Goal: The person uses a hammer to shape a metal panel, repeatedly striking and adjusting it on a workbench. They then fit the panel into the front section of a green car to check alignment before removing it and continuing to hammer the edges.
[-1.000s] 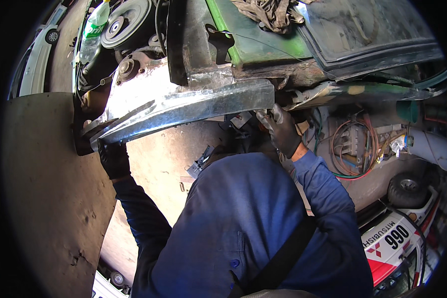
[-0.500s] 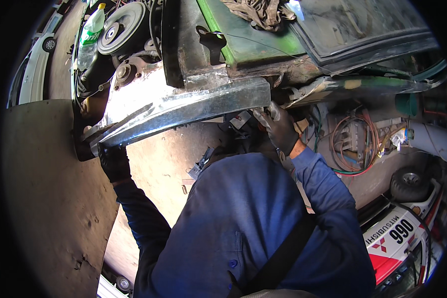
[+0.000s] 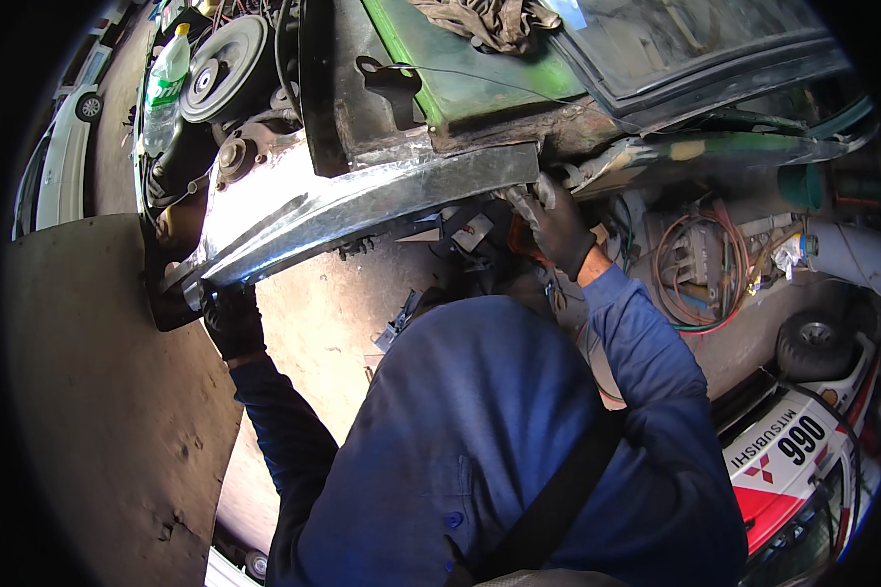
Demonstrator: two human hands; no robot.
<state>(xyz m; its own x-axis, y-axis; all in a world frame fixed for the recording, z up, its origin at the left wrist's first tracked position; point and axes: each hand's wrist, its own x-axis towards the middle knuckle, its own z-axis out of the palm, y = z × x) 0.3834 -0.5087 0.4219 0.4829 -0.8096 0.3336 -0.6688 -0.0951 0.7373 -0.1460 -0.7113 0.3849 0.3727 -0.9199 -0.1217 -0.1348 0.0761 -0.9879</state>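
A long, shiny bare sheet-metal panel (image 3: 382,201) lies along the side of a car's engine bay, its right end close to the green bodywork (image 3: 499,98). My left hand (image 3: 233,321), in a black glove, is closed around the panel's left end from below. At the lower right corner, my gloved right hand (image 3: 563,235) pinches the panel's edge, thumb up and fingers beneath. Bright inner-wing metal (image 3: 264,196) shows behind the panel. Part of my left fingers is hidden in shadow.
A plastic bottle (image 3: 166,93) stands by a round air-filter housing (image 3: 227,70). A crumpled cloth (image 3: 489,22) rests on the green bodywork. A large brown board (image 3: 108,391) fills the left side. Coiled hoses (image 3: 700,264) and a red-and-white vehicle (image 3: 783,460) are at right.
The panel has shifted a little to the right against the car, both hands moving with it. Its left part now sits closer along the inner wing. The whole view has shifted slightly.
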